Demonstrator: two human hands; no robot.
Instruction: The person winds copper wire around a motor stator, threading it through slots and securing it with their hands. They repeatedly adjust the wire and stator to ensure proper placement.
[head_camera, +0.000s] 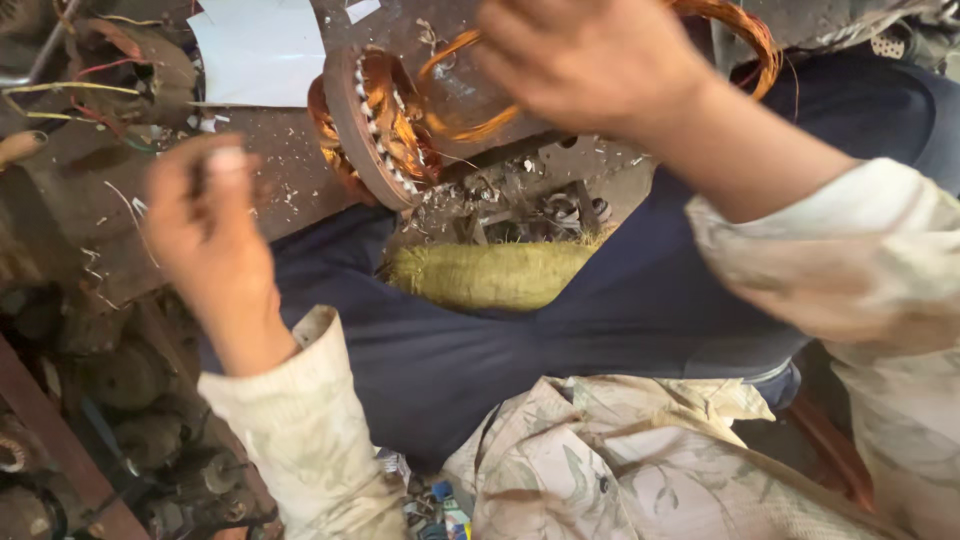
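A: Nearest the camera, patterned sleeves and dark trousers; between the knees lies a yellowish fibre bundle (490, 275). Left hand (205, 225)?

B: Raised over the tabletop (290, 170), blurred, fingers curled; can't tell whether it grips anything.

A: Right hand (585, 60)?

B: Farther up, closed round a loop of copper wire (470, 125). Loop runs from the round motor stator (370, 125), on edge at tabletop's rim. White paper (260, 50) beyond
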